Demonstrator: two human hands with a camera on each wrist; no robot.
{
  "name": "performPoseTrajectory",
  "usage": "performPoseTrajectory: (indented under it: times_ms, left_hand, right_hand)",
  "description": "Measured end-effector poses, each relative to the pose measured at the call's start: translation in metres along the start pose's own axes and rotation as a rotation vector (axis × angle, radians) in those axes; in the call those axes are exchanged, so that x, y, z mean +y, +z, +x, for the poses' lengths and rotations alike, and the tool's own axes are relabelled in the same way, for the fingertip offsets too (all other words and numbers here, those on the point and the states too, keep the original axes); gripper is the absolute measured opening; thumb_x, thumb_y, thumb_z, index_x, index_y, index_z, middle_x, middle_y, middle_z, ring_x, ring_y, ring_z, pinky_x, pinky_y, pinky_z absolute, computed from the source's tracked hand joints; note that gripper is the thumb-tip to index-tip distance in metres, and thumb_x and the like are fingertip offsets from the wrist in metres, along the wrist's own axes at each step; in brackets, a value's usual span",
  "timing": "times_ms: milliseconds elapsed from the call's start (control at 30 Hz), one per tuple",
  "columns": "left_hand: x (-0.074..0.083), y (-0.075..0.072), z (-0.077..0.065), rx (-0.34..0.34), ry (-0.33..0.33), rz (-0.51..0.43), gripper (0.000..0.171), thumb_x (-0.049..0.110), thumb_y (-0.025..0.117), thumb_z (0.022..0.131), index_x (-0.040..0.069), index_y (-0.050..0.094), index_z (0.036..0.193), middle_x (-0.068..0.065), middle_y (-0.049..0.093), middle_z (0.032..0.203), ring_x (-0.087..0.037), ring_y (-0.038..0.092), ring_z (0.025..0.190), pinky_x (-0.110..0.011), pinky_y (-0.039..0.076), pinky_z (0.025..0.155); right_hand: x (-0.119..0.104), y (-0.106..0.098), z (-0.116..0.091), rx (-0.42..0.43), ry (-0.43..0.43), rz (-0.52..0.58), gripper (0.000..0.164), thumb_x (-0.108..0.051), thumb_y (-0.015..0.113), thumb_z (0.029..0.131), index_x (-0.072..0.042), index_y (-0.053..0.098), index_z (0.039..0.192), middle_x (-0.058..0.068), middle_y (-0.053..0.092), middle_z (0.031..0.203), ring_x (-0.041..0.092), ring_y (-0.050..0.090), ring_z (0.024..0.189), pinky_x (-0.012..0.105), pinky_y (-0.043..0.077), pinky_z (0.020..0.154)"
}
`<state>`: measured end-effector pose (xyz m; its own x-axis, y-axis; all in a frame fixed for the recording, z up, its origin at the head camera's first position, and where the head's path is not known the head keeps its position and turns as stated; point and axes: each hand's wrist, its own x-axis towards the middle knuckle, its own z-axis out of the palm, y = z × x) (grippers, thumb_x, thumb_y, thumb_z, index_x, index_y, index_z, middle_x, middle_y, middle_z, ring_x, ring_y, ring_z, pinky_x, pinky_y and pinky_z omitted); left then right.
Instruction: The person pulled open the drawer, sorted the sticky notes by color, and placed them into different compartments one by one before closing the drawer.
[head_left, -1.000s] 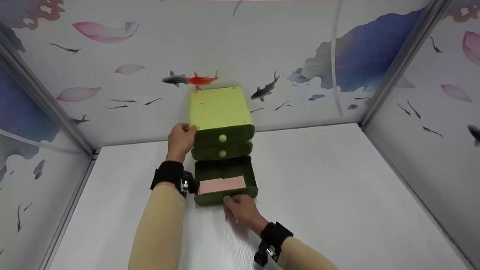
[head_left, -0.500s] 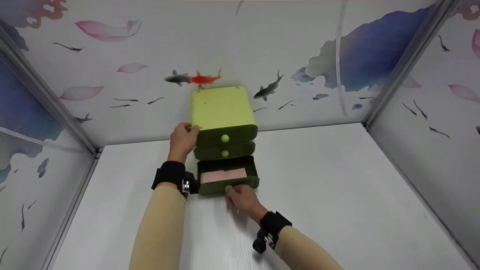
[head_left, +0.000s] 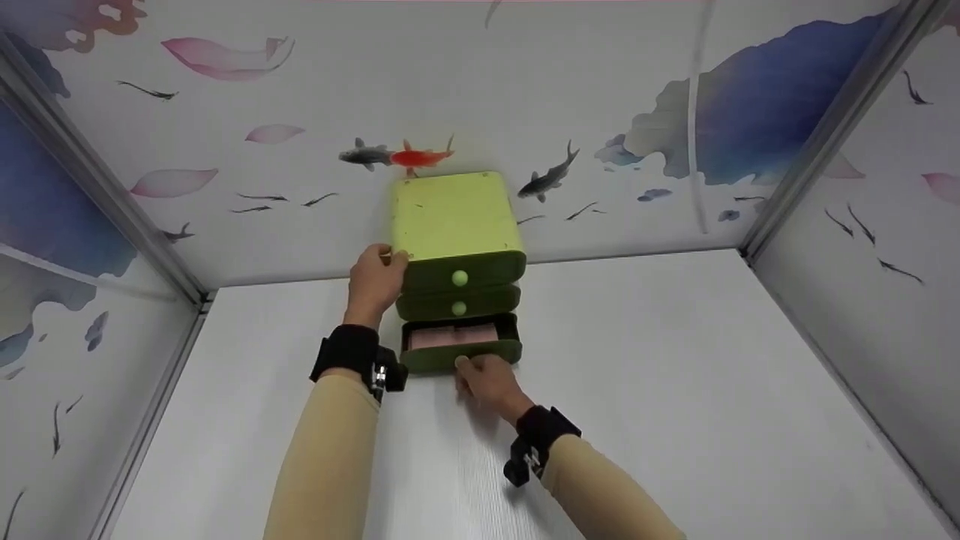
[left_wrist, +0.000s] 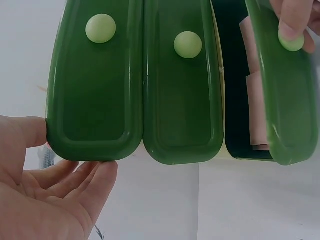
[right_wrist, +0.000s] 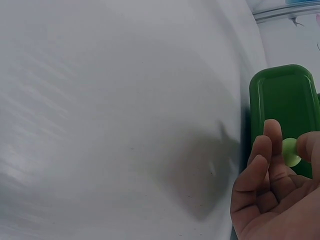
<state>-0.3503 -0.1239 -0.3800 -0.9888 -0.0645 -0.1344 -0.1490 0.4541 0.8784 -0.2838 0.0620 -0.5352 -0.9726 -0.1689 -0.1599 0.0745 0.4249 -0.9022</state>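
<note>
A small chest of drawers with a yellow-green top (head_left: pixel 456 214) and dark green drawer fronts stands against the back wall. My left hand (head_left: pixel 375 281) grips its front left corner, thumb on the top and fingers against the side. The bottom drawer (head_left: pixel 427 363) is pulled partway out, with pink paper pieces (head_left: pixel 451 336) lying inside. My right hand (head_left: pixel 491 384) pinches that drawer's round light green knob (right_wrist: pixel 290 152) between thumb and fingers. Above it, the middle drawer (left_wrist: pixel 183 105) and top drawer (left_wrist: pixel 95 90) are closed, their knobs showing in the left wrist view.
The chest stands on a white tabletop (head_left: pixel 645 390). White panels with painted fish and petals form the back wall (head_left: pixel 300 90) and both sides, joined by grey metal posts (head_left: pixel 817 127). Each wrist wears a black strap with a small camera.
The bottom drawer has slid inward toward the chest, pushed by my right hand on its knob, so less of the pink paper shows. My left hand keeps its grip on the corner.
</note>
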Motion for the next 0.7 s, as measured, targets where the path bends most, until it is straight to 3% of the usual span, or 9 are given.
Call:
performPoseTrajectory:
  times_ms: [67,267,700]
  left_hand:
    - [0.0,0.001,0.0,-0.009,0.0,-0.014,0.056,0.035,0.042,0.103,0.005,0.032,0.15,-0.016,0.045,0.146,-0.029,0.055,0.121,-0.041,0.048,0.098]
    - [0.0,-0.001,0.0,0.003,0.0,-0.023,0.055,0.034,0.042,0.103,0.006,0.032,0.15,-0.016,0.046,0.145,-0.028,0.056,0.119,-0.04,0.049,0.095]
    - [-0.001,0.001,0.001,0.009,-0.016,-0.011,0.054,0.037,0.043,0.102,0.009,0.035,0.149,-0.014,0.048,0.144,-0.027,0.056,0.119,-0.041,0.048,0.097]
  right_hand:
    - [-0.001,-0.001,0.004,0.005,0.012,-0.004,0.051,-0.034,0.044,0.104,0.005,0.07,0.085,0.016,0.064,0.07,0.01,0.045,0.05,0.025,0.039,0.049]
    - [-0.005,-0.004,0.016,-0.015,0.057,-0.01,0.051,-0.037,0.042,0.104,0.003,0.07,0.089,0.003,0.058,0.067,0.009,0.046,0.055,0.024,0.04,0.049]
    - [-0.009,-0.008,0.036,-0.044,0.099,-0.022,0.051,-0.035,0.04,0.105,0.003,0.071,0.09,0.007,0.062,0.073,0.01,0.045,0.057,0.024,0.038,0.054]
